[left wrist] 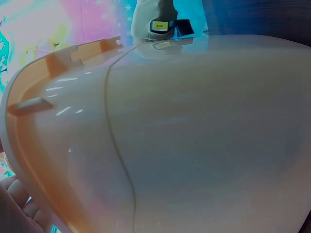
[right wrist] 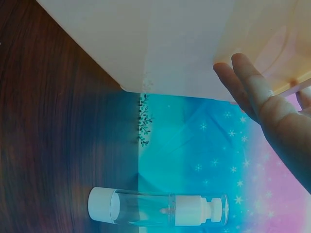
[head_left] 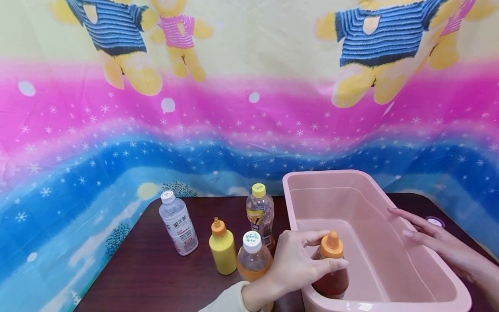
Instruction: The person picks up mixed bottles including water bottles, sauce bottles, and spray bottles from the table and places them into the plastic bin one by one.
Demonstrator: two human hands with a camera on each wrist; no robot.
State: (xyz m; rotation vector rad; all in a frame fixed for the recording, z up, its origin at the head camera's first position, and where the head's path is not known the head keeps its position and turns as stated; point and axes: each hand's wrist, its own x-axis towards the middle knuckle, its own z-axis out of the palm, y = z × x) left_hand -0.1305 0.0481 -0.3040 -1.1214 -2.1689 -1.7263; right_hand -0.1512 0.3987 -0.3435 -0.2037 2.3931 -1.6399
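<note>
My left hand (head_left: 292, 262) pinches a squeeze bottle (head_left: 333, 284) near its orange pointed cap, thumb on one side and fingers on the other. Dark red contents show through the bottle, which is upright at the near left part of a pink plastic tub (head_left: 345, 174). Whether its base touches the tub floor, I cannot tell. At the tub's right rim rests my right hand (head_left: 440, 245), its fingers extended; the right wrist view also shows these fingers (right wrist: 250, 80) against the tub wall. The left wrist view mostly shows the tub's outer wall (left wrist: 204, 126).
Left of the tub stand a white-capped label bottle (head_left: 179, 227), a yellow squeeze bottle (head_left: 223, 253), a yellow-capped drink bottle (head_left: 259, 212) and a white-capped amber bottle (head_left: 253, 260). A clear pump bottle (right wrist: 146, 208) stands beyond the tub's right side. A patterned curtain (head_left: 249, 121) hangs behind the dark table (head_left: 156, 277).
</note>
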